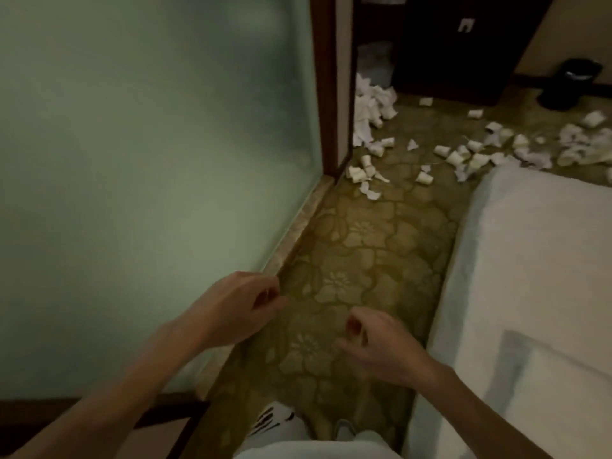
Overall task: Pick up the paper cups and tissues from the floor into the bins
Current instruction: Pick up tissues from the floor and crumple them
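While cups (424, 177) lie ahead, left hand (236, 309) and right hand (381, 349) hover

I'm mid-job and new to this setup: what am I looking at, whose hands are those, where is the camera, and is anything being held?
There is no machine here. A person works with bare hands, and the single picture comes from a wide-angle camera worn on their head, looking forward and down. The left hand and right hand hover over the patterned carpet, fingers loosely curled, holding nothing. Further ahead, paper cups and crumpled tissues lie scattered on the carpet. A black bin stands at the far right. A white bed runs along the right side and a pale green wall along the left.
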`<action>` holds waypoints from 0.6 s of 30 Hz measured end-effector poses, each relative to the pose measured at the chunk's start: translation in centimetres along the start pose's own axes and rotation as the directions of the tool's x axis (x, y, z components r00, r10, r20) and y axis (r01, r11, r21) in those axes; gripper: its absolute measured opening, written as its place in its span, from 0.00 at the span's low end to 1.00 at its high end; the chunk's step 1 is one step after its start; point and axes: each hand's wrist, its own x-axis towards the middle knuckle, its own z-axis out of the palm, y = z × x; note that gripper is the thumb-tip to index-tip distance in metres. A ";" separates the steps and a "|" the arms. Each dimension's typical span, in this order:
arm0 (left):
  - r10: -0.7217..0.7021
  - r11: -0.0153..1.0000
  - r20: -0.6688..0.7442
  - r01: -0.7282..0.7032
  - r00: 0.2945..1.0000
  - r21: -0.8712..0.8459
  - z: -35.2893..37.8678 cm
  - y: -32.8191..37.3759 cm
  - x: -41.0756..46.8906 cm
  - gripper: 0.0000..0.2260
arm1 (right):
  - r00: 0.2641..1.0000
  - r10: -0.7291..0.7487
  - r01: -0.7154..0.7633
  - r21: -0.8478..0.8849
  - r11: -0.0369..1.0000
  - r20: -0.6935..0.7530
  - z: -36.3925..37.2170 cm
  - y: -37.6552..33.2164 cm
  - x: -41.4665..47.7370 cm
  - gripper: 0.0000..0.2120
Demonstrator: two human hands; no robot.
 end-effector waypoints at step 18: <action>0.031 0.971 0.204 0.019 0.978 -0.238 4.8 -5.7 42.6 0.11 | 0.922 0.388 -0.380 0.164 0.910 -0.015 -16.0 13.2 26.8 0.15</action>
